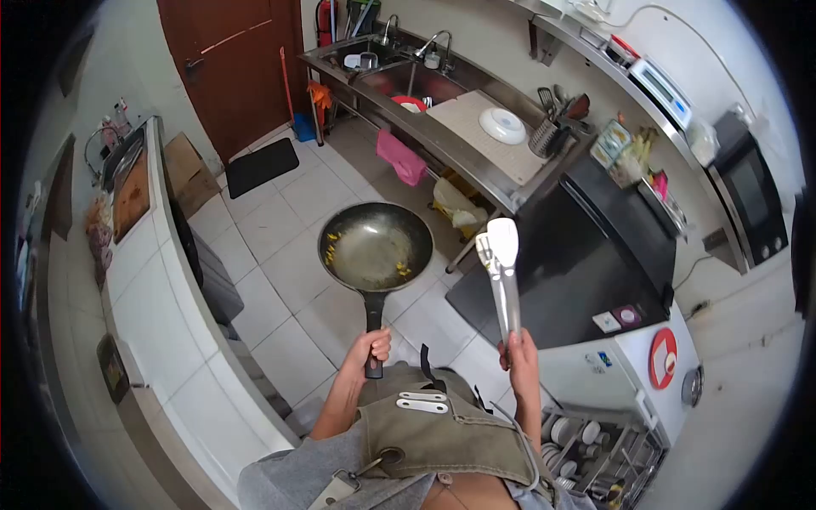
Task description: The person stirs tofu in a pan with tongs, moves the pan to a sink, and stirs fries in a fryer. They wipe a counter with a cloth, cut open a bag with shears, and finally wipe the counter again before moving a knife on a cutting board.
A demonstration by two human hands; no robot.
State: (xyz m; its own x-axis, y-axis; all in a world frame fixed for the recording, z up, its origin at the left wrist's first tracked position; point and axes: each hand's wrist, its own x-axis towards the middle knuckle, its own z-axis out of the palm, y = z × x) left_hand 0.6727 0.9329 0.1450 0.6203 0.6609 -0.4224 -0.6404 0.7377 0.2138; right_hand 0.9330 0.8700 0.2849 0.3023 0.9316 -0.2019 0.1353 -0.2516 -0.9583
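Steel sink counter (467,159): pale board (504,159), white dish (502,126) on board; tiled floor (280,242): black mat (262,168)

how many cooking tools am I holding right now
2: the frying pan, gripped by its handle in your left hand, and the tongs in your right hand. Neither hand appears to hide another.

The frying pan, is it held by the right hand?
No, the left hand grips the frying pan by its handle, and the right hand holds tongs.

Pan (371,248): glossy mtl int.; tongs (507,296): shiny mtl; apron (425,446): matt cloth.
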